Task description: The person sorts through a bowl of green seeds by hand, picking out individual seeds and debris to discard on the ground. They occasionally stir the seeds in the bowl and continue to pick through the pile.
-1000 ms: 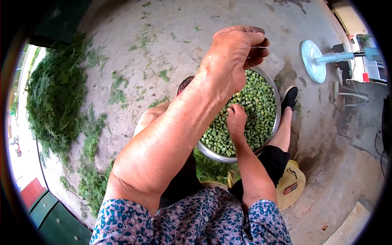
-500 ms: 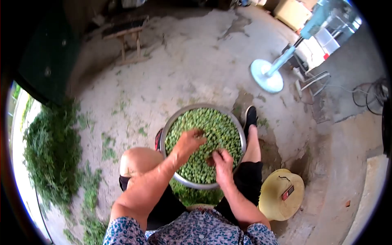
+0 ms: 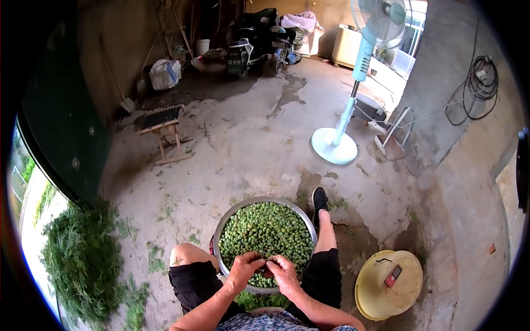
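Note:
A wide metal basin (image 3: 223, 219) full of small green round pieces (image 3: 268, 229) stands between the person's knees. Over its near part, my left hand (image 3: 246, 270) and my right hand (image 3: 283, 272) meet with fingers bent inward. Both are closed, fingertips pressed together at a small dark thing between them, too small to make out. Green sprigs (image 3: 262, 300) lie below the basin's near rim.
Feathery green plants (image 3: 83, 259) are heaped at the left. A yellow upturned tub (image 3: 411, 281) with a red phone (image 3: 393, 276) on it is at the right. Farther off are a standing fan (image 3: 335, 145), a wooden stool (image 3: 165, 132) and a motorbike (image 3: 243, 49).
The view has tipped up, showing more of the room's back. My left hand has come from over the basin's middle to meet my right hand near the near rim.

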`<state>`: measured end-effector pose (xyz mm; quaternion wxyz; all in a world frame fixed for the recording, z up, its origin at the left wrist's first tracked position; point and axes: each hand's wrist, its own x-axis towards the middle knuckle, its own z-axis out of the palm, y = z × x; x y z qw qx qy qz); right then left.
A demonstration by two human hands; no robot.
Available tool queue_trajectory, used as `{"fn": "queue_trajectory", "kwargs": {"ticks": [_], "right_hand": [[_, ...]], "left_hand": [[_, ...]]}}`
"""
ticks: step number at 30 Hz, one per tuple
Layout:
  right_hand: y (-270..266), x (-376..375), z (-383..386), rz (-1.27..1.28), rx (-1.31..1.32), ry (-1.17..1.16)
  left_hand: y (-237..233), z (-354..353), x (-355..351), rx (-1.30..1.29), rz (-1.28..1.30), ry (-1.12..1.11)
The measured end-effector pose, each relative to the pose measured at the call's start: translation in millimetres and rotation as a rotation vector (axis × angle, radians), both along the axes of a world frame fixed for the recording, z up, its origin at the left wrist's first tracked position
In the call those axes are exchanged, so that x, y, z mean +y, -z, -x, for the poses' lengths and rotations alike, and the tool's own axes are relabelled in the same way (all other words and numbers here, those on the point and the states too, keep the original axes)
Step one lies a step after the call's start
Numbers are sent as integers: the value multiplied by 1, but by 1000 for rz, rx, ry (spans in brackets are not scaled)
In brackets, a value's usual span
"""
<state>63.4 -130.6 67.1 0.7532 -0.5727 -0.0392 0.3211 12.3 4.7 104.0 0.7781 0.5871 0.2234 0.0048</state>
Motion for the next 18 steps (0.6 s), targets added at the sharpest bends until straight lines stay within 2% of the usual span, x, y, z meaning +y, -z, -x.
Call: {"fn": "queue_trajectory", "kwargs": {"ticks": [1,3,5,9,12,13,15,18], "right_hand": [[-4,-2,2,27,-2,-16],[6,-5,6,132,-106,-54],[3,-9,12,231,-203,-120],[33,-19,29,436,-586,-161],[43,-30,39,510,-768,-199],[46,-33,41,553,-785,-244],[62,-38,45,650,-784,-464],[73,-38,54,798,-797,-680]], "left_hand": [[2,5,-1,4,-167,10],[8,13,0,-80,-686,15],[8,20,0,-118,-864,50],[38,31,3,-105,-967,10],[45,37,7,110,-194,-67],[52,36,8,126,-54,-112],[53,39,12,121,114,-133],[55,39,11,106,217,-170]]}}
